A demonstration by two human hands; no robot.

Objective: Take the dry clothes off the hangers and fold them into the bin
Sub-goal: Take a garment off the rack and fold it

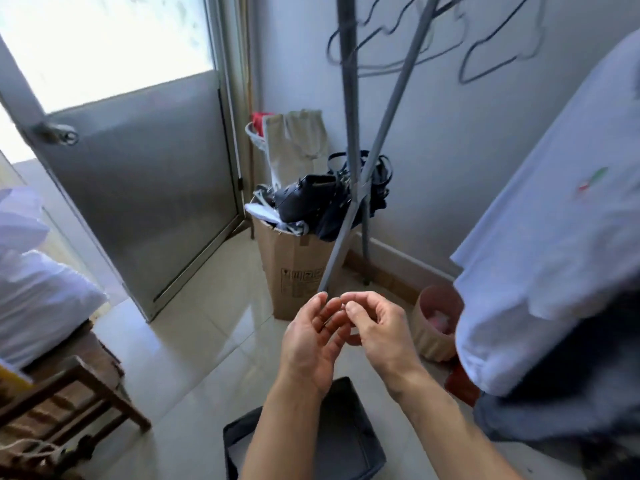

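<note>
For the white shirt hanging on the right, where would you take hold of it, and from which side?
On the white shirt, probably the free left edge, approached from the left with the right hand, which is empty and nearest. The cloth hangs flat with that edge exposed; its top and hanger are out of frame.

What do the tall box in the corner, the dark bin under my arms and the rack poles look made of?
Tall box: brown cardboard, matte, with printed marks and tape.
Dark bin: probably fabric, soft matte grey walls.
Rack poles: likely painted metal tube, smooth grey.
</note>
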